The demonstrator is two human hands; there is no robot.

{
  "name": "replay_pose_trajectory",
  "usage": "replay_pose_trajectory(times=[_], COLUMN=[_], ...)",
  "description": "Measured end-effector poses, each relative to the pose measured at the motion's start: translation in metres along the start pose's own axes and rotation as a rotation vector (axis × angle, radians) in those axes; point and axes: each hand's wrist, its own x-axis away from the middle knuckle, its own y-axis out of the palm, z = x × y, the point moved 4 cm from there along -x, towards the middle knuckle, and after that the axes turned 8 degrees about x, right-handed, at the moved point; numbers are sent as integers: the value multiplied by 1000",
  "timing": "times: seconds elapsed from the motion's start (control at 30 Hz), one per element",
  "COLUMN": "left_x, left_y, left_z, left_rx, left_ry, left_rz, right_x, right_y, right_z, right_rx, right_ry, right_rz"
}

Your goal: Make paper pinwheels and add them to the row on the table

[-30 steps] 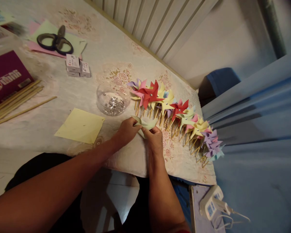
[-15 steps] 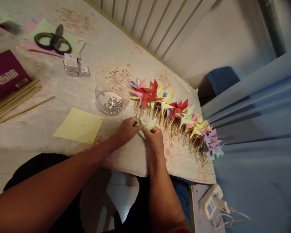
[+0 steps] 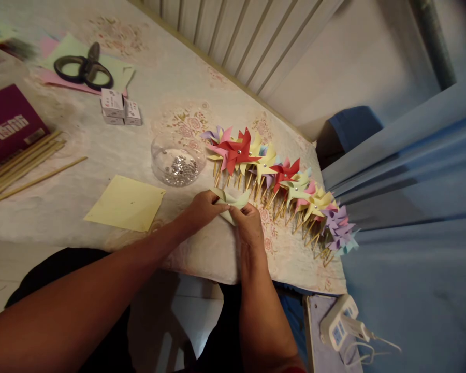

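Observation:
A pale green paper pinwheel with curled blades is between my two hands, above the table's near edge. My left hand pinches its left side, and my right hand grips its right side. The thumbs nearly meet at the middle, where a small shiny point shows. Just behind my hands stands a clear round dish of small silver fasteners. A yellow paper square lies flat to the left of my left hand. Finished-looking pinwheels on sticks form a long row behind and right of my right hand.
Scissors lie on green and pink paper at the back left, beside small white boxes. Wooden sticks rest near a purple box at the far left. A white power strip is at the lower right, beside a blue curtain.
The thumbs have shifted slightly on the green pinwheel, and its centre now shows a small shiny point. Both hands stay in nearly the same place.

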Motion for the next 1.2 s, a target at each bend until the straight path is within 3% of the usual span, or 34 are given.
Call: replay_pose_trajectory(times=[0.2, 0.5, 1.0, 1.1, 1.2], left_x=[0, 0, 5, 6, 7], left_y=[-1, 2, 4, 4, 4], left_z=[0, 3, 7, 7, 5], left_rx=[-14, 16, 42, 123, 231], left_ry=[-26, 9, -9, -47, -96], left_rz=[32, -40, -89, -92, -87], right_x=[2, 6, 10, 11, 9], right_y=[0, 1, -5, -10, -19], right_z=[-2, -9, -9, -10, -6], right_rx=[-11, -134, -139, -127, -139], right_ry=[28, 56, 87, 94, 85], right_rz=[-10, -52, -96, -56, 68])
